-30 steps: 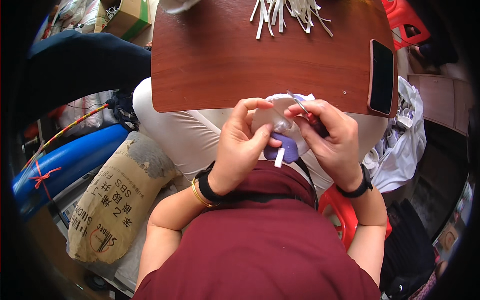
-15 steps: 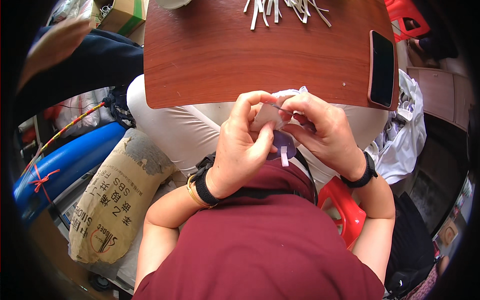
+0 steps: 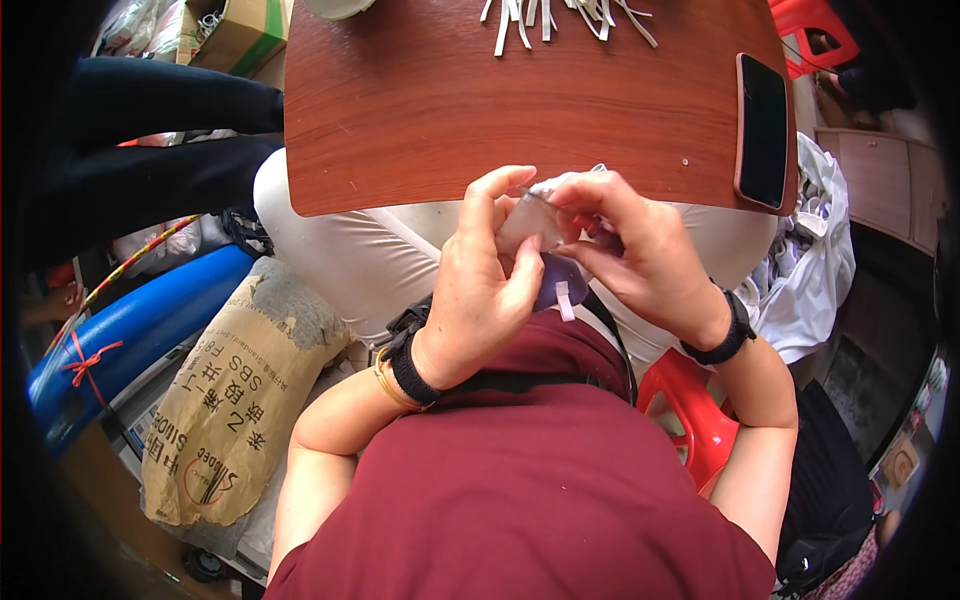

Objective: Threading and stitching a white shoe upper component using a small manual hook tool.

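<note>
By the near edge of the table (image 3: 420, 125), above the lap (image 3: 395, 250): a small cloth piece (image 3: 522, 225), whitish upper part, purple part (image 3: 561, 284) below, white tab (image 3: 564, 302) hanging from it. Left hand (image 3: 478, 280) half curled, pinching the whitish part between thumb and fingers. Right hand (image 3: 652, 258) bunched around a thin metal tool (image 3: 543, 199), grip mostly hidden by the fingers. Tip lies close to the left forefinger; cannot tell whether it pierces the cloth.

Handling, as I judge it: cloth wants to be taut across the left thumb and fingers, strokes short, point angled clear of that forefinger, tab out of its path.

Outward: pale strips (image 3: 546, 20) on the table's far part, phone (image 3: 762, 130) along its right edge, white bag (image 3: 815, 270) beside the right knee.
</note>
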Demonstrator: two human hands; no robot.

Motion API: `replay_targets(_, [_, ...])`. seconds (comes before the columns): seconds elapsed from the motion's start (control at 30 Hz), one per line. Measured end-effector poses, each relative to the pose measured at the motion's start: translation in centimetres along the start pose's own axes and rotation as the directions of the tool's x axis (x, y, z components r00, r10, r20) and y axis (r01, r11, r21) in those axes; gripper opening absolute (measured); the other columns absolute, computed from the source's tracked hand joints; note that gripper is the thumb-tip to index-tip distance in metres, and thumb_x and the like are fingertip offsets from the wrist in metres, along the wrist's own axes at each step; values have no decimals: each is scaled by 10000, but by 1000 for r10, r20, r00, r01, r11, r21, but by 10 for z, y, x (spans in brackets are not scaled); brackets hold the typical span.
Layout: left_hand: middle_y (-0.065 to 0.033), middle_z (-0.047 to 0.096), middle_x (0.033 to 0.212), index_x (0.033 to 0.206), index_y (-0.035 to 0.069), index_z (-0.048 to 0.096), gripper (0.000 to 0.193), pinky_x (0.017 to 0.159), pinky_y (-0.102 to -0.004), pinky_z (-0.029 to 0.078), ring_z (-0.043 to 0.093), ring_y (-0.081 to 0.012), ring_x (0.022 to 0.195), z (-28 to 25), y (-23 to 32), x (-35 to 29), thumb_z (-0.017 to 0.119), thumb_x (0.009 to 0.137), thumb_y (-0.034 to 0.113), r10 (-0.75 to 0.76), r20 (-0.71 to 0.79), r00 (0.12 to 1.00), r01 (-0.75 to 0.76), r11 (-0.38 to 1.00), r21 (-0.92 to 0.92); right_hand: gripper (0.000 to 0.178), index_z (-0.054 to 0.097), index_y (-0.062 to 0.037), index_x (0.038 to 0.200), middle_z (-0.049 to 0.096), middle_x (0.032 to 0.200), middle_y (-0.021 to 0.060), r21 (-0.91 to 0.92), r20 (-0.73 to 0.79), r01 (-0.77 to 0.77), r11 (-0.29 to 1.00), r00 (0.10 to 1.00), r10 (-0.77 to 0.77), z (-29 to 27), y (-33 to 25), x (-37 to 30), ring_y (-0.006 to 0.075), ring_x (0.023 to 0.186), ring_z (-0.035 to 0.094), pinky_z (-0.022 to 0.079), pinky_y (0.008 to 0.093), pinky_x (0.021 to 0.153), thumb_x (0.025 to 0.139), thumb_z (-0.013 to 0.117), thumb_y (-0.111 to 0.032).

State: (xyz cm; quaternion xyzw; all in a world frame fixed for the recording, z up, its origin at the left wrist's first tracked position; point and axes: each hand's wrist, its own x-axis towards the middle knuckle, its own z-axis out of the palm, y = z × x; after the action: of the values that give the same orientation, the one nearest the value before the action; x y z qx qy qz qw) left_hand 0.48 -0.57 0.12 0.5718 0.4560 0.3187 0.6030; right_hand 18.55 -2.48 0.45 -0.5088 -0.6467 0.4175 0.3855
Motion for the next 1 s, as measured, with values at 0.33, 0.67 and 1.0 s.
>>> replay_targets(0.33, [-91, 572, 1145, 1276, -10, 421, 372, 564, -202, 496, 574, -57, 770, -5, 2, 6, 543, 925, -9, -206, 58, 977, 213, 964, -159, 328, 553, -19, 1148, 641, 967, 114, 25, -269, -119, 993, 956, 122, 8, -3, -4, 171, 800, 663, 541, 290, 670, 849, 669, 48])
replay_targets(0.67, [-34, 601, 1065, 1208, 12, 503, 320, 711, -232, 482, 575, -62, 865, -3, -3, 13, 640, 931, 97, -312, 124, 942, 335, 858, -390, 266, 607, -34, 1066, 678, 880, 115, -203, -365, 29, 979, 925, -103, 15, 3, -14, 251, 758, 696, 550, 323, 639, 822, 681, 41])
replay_targets(1.0, [-14, 620, 985, 1063, 60, 536, 172, 727, -214, 457, 576, -58, 872, -1, -7, 15, 636, 924, 84, -378, 218, 900, 435, 741, -512, 197, 615, -56, 973, 666, 834, 94, -260, -359, -12, 965, 930, -86, 11, -2, -26, 255, 699, 673, 527, 335, 594, 809, 710, -3])
